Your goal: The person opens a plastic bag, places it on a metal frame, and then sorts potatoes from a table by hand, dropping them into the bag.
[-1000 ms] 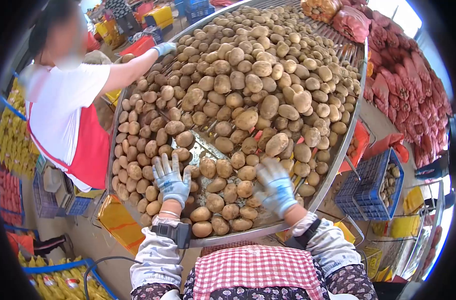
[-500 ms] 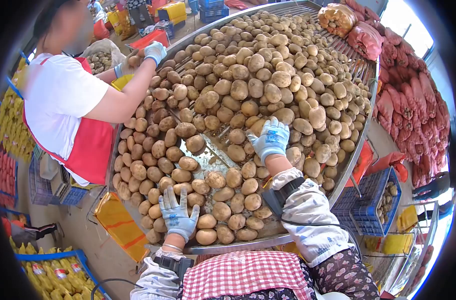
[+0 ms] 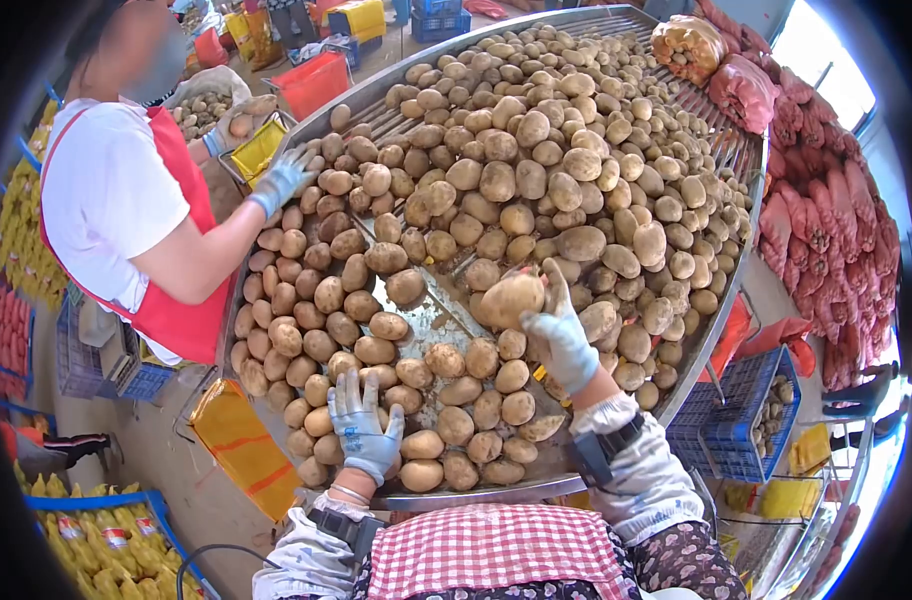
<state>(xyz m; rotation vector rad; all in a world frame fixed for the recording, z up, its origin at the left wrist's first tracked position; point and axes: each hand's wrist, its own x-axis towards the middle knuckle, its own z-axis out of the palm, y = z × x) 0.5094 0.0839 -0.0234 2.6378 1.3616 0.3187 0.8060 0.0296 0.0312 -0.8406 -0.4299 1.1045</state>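
A metal sorting table (image 3: pixel 421 312) bears a big heap of potatoes (image 3: pixel 531 180). My left hand (image 3: pixel 364 428), in a pale blue glove, lies with spread fingers on potatoes near the front edge. Above the table, right of the bare metal strip, my right hand (image 3: pixel 564 335) grips a large potato (image 3: pixel 513 300) between thumb and fingers. Its glove is pale blue too. Smaller potatoes (image 3: pixel 456 425) lie loosely between my two hands.
A co-worker in a red apron (image 3: pixel 181 300) stands at the left, one gloved hand (image 3: pixel 284 180) on the potatoes. Blue crates (image 3: pixel 721 435) stand at the right below the table. Red net sacks (image 3: pixel 826 230) are piled behind them. An orange-yellow bag (image 3: pixel 238 450) hangs at the front left.
My right hand has turned and lifted a large potato off the heap. My left hand has stayed nearly in place. The co-worker's hand has come down onto the potatoes.
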